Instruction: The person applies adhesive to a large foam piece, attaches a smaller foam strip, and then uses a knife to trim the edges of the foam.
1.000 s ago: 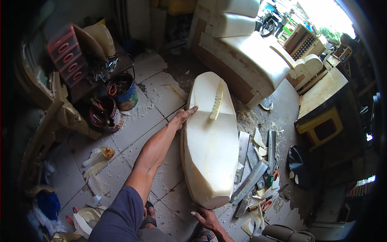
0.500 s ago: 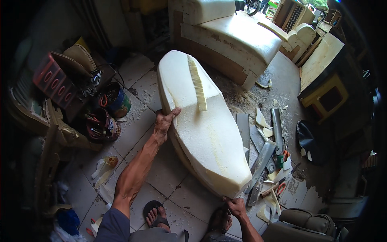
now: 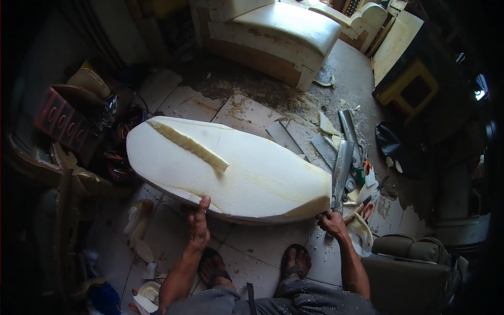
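A long cream foam seat [image 3: 252, 168], shaped like a motorcycle saddle, is held crosswise before me, its broad end at the left and its narrower, squared end at the right. On its upper face lies a thin, ragged foam strip [image 3: 191, 146], slanting from the broad end toward the middle. My left hand [image 3: 198, 223] grips the near edge, thumb up along the side; its other fingers are partly hidden beneath. My right hand [image 3: 332, 223] is closed on the near corner of the narrow end. The seat's underside is out of sight.
Metal strips [image 3: 342, 165], foam offcuts and orange-handled scissors [image 3: 368, 211] lie right of the seat. A pale sofa frame [image 3: 278, 39] stands behind. At left are a red perforated rack [image 3: 62, 122] and tool containers; a dark padded seat [image 3: 407, 262] sits at lower right.
The foam seat has turned counterclockwise from a steep slant to nearly crosswise, its broad end swinging left and nearer. My left hand moved down with it; my right hand moved slightly up and right.
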Available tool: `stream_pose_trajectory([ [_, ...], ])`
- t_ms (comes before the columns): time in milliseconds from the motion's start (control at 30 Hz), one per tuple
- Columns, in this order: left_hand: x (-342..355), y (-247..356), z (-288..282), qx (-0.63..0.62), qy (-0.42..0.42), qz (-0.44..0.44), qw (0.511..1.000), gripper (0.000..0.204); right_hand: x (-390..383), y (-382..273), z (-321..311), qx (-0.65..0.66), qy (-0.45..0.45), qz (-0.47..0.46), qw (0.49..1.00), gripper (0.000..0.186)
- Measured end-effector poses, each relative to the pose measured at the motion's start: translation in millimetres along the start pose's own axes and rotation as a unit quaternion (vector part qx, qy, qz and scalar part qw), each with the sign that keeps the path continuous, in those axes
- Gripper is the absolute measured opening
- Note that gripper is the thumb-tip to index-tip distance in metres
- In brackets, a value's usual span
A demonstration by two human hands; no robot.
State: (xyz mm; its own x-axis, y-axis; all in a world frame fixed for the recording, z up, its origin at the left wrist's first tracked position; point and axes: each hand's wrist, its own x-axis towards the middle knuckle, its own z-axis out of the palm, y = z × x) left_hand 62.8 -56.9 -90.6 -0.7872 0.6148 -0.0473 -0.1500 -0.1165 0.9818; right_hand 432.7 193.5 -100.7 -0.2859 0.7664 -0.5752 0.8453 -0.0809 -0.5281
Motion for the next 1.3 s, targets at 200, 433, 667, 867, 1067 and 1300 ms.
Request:
stream_pose_trajectory([
  [200, 90.3, -28.6, -14.9, -0.011, -0.010, -0.151, 0.988, 0.059, -31.5, -1.5, 28.7, 0.034, -0.038, 0.004, 0.999, 0.042],
  [433, 180.8, -47.4, -40.6, 0.019, -0.029, -0.192, 0.981, 0.069, -55.5, 23.3, 52.4, -0.097, -0.094, -0.088, 0.987, 0.040],
  [667, 162.0, -8.5, -20.6, 0.028, -0.018, -0.185, 0.982, 0.062, -74.1, 9.2, 64.0, 0.084, -0.147, -0.040, 0.985, 0.044],
  [867, 74.1, -18.1, -18.0, -0.103, 0.021, -0.087, 0.991, 0.067, -50.2, -16.9, 75.7, 0.345, -0.056, 0.037, 0.936, 0.060],
  [1067, -49.9, -1.1, -33.0, -0.304, -0.100, -0.273, 0.907, 0.065, -50.6, -21.9, 46.4, 0.421, 0.097, 0.076, 0.899, 0.066],
  [1300, -163.4, -35.8, -69.5, -0.172, -0.169, -0.381, 0.893, 0.059, -18.2, 5.5, 58.0, 0.422, 0.107, 0.048, 0.899, 0.070],
])
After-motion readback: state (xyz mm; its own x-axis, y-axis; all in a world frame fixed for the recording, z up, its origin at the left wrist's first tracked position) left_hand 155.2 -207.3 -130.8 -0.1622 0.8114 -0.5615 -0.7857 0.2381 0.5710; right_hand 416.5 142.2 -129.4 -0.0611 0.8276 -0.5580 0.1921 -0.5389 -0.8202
